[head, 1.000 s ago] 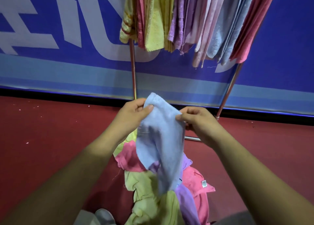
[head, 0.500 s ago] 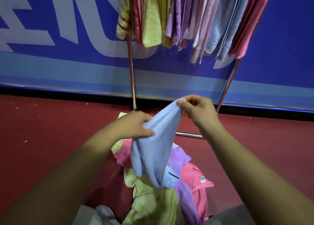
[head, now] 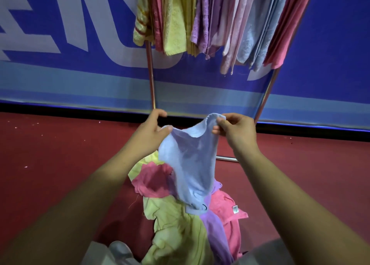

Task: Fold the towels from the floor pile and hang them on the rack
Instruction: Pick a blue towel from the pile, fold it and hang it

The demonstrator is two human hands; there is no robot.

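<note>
We hold the blue towel [head: 190,164] above the pile [head: 176,224] on the floor, near the rack [head: 150,74]. Our left hand [head: 152,132] and right hand [head: 234,130] each pinch its sagging top edge. We should shift to the true corners and pull it taut before folding. The pile's white tag [head: 235,208] is too small to read, and the banner [head: 60,74] letters are cropped.

Limp light-blue towel [head: 190,164] above pile [head: 180,224]
</note>
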